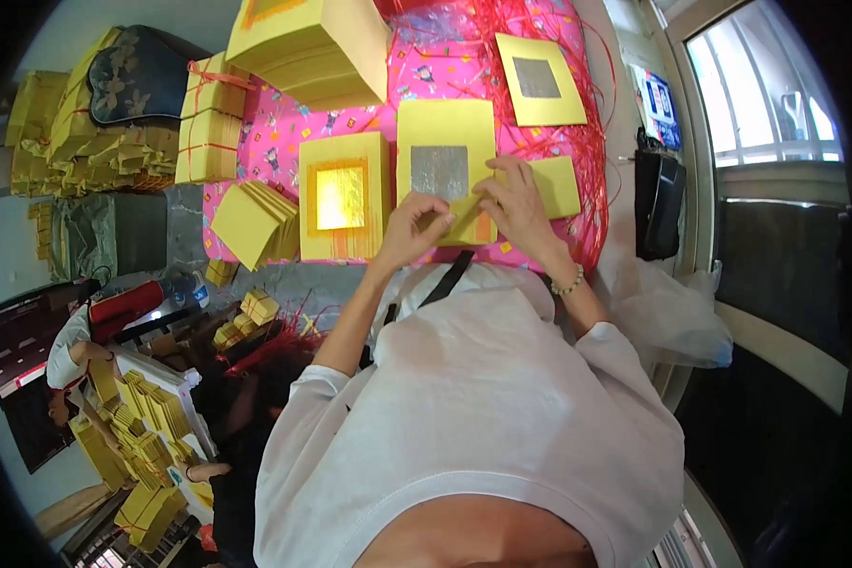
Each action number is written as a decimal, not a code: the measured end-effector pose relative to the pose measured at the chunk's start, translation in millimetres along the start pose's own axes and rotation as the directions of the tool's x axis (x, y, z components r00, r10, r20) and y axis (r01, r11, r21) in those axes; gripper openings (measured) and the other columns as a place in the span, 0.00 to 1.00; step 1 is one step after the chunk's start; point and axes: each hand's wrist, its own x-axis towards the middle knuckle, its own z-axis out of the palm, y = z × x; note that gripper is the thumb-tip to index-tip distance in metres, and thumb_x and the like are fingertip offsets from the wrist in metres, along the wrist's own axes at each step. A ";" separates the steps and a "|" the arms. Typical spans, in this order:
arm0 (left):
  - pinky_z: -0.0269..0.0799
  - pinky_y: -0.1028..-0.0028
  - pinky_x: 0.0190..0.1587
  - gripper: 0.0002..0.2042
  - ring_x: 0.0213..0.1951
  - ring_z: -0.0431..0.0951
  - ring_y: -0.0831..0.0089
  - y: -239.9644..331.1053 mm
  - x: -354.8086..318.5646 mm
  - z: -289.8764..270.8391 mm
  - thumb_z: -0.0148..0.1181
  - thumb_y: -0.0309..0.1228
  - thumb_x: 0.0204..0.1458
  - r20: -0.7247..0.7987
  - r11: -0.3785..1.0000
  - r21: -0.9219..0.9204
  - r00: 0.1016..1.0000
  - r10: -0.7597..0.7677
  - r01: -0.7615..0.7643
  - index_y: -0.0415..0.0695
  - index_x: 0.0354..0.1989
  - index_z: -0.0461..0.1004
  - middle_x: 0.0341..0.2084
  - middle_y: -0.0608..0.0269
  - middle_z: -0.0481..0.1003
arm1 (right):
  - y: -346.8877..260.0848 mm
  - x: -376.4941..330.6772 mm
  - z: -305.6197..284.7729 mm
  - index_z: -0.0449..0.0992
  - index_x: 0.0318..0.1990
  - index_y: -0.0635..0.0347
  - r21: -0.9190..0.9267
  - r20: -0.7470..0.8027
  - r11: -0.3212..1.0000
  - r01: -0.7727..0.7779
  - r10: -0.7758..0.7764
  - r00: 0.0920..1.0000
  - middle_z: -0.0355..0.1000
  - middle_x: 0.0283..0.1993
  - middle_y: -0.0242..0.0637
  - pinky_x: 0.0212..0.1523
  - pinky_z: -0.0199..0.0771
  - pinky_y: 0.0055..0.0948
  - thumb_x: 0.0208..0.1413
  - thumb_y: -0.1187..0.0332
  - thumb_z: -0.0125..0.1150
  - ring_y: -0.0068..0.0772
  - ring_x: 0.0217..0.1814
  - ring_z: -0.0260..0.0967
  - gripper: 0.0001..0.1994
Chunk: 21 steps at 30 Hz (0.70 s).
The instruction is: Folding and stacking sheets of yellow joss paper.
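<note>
In front of me lies a yellow paper sheet with a silver foil square (439, 170). At its near edge a strip of yellow paper (466, 220) slants up between my hands. My left hand (414, 230) pinches the strip's left end, thumb against fingers. On its right end, the bent fingers of my right hand (516, 210) are closed, and a beaded bracelet circles that wrist. Just left stands a stack of yellow paper with a gold foil square (341, 194) on top. Another yellow paper piece (556, 185) lies partly behind my right hand.
A tall yellow paper stack (336, 57) stands at the far side of the pink patterned cloth (275, 142). Another silver-foil sheet (540, 80) lies far right, beside red plastic strands (592, 142). Fanned yellow packets (254, 225) sit left. People work at a lower-left table.
</note>
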 end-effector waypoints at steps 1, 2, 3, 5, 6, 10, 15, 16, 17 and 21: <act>0.67 0.70 0.45 0.10 0.38 0.72 0.68 6.7 0.8 3.2 0.66 0.31 0.47 -0.001 0.985 0.085 0.988 0.151 -0.151 0.41 0.35 0.75 0.33 0.61 0.71 | 2.0 2.6 1.3 0.72 0.38 0.59 -0.017 0.039 1.000 0.026 -0.025 0.999 0.62 0.52 0.45 0.59 0.61 0.44 0.44 0.77 0.62 0.53 0.60 0.56 0.11; 0.67 0.68 0.47 0.12 0.40 0.72 0.65 14.2 0.9 5.3 0.67 0.32 0.45 0.011 0.940 0.169 0.955 0.298 -0.295 0.42 0.37 0.74 0.36 0.59 0.71 | 2.9 6.0 1.5 0.72 0.37 0.57 -0.034 0.077 0.998 0.052 -0.049 0.996 0.62 0.52 0.44 0.59 0.60 0.45 0.43 0.77 0.63 0.55 0.62 0.54 0.12; 0.66 0.64 0.48 0.18 0.44 0.70 0.58 25.1 -2.7 6.4 0.68 0.33 0.43 0.039 0.904 0.264 0.940 0.338 -0.336 0.43 0.42 0.72 0.41 0.55 0.70 | 1.3 8.5 1.5 0.71 0.36 0.56 -0.014 0.066 0.999 0.052 -0.051 0.996 0.63 0.52 0.44 0.60 0.59 0.46 0.42 0.77 0.63 0.54 0.62 0.55 0.11; 0.66 0.64 0.48 0.19 0.44 0.70 0.56 29.9 -3.1 10.3 0.68 0.33 0.43 0.033 0.891 0.317 0.943 0.332 -0.325 0.43 0.44 0.71 0.43 0.54 0.69 | -2.3 16.8 -0.9 0.71 0.36 0.56 -0.018 0.058 0.997 0.078 -0.077 0.995 0.62 0.53 0.45 0.60 0.59 0.46 0.42 0.77 0.63 0.54 0.62 0.55 0.11; 0.66 0.64 0.48 0.21 0.45 0.70 0.55 31.8 -4.1 11.9 0.68 0.33 0.43 0.028 0.882 0.362 0.949 0.314 -0.303 0.42 0.46 0.70 0.44 0.53 0.68 | -4.9 19.3 -2.3 0.72 0.35 0.57 -0.019 0.060 0.995 0.094 -0.093 0.994 0.62 0.53 0.45 0.60 0.59 0.46 0.42 0.77 0.63 0.54 0.62 0.55 0.11; 0.66 0.63 0.48 0.17 0.43 0.70 0.54 24.9 -3.1 10.3 0.59 0.21 0.46 -0.107 0.865 0.425 0.934 0.341 -0.268 0.39 0.46 0.69 0.40 0.51 0.71 | -9.9 25.6 -1.7 0.72 0.45 0.57 0.042 0.042 0.996 0.074 -0.076 0.996 0.59 0.56 0.47 0.61 0.58 0.44 0.45 0.76 0.63 0.52 0.62 0.56 0.17; 0.68 0.65 0.43 0.15 0.40 0.72 0.54 43.6 -1.9 -1.8 0.53 0.17 0.46 -0.291 0.916 0.311 0.893 0.345 -0.252 0.38 0.45 0.70 0.36 0.51 0.72 | 4.3 28.2 22.2 0.44 0.69 0.56 0.692 0.015 0.652 -0.309 0.416 0.909 0.48 0.69 0.43 0.66 0.52 0.39 0.46 0.70 0.69 0.45 0.71 0.47 0.46; 0.69 0.67 0.41 0.14 0.39 0.73 0.55 51.4 -1.7 -5.7 0.53 0.16 0.47 -0.293 0.903 0.318 0.875 0.384 -0.290 0.38 0.44 0.70 0.35 0.51 0.72 | 7.6 29.9 22.9 0.44 0.69 0.56 0.691 0.012 0.653 -0.309 0.417 0.909 0.48 0.69 0.43 0.66 0.52 0.39 0.46 0.70 0.69 0.45 0.71 0.47 0.46; 0.70 0.70 0.39 0.13 0.36 0.75 0.59 55.5 -1.2 -6.7 0.54 0.18 0.49 -0.313 0.911 0.264 0.865 0.391 -0.316 0.38 0.44 0.70 0.33 0.53 0.72 | 11.4 31.4 22.6 0.41 0.70 0.57 0.702 0.044 0.653 -0.286 0.361 0.931 0.45 0.70 0.44 0.67 0.50 0.44 0.44 0.66 0.72 0.45 0.73 0.44 0.50; 0.70 0.73 0.39 0.11 0.36 0.75 0.69 70.7 -9.9 -19.9 0.56 0.22 0.53 -0.179 0.947 0.146 0.934 0.308 -0.285 0.38 0.45 0.70 0.34 0.57 0.74 | 11.3 33.0 18.4 0.38 0.70 0.58 0.670 0.058 0.734 -0.115 0.102 0.993 0.41 0.72 0.45 0.68 0.48 0.47 0.36 0.60 0.79 0.43 0.75 0.40 0.59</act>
